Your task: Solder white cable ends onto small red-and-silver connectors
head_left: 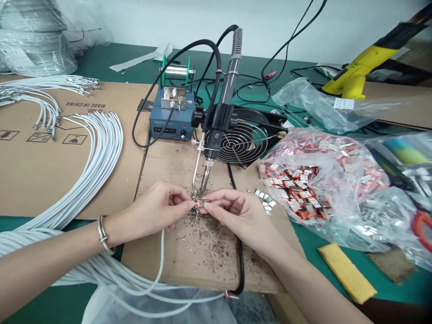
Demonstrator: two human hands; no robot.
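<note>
My left hand pinches the end of a white cable, which hangs down below the fingers. In my right hand a small USB connector with an orange-red part is held between thumb and finger. Cable end and connector meet between the two hands, right under the tip of a soldering iron clamped in a stand. A thin metal feed tube comes down beside the iron's tip. The fingers hide the exact contact. Dark solder crumbs cover the cardboard beneath.
Behind stand a blue solder feeder with a solder reel and a black fan. At right lie a bag of connectors, loose metal shells, a yellow sponge and a yellow heat gun. White cable bundles lie at left.
</note>
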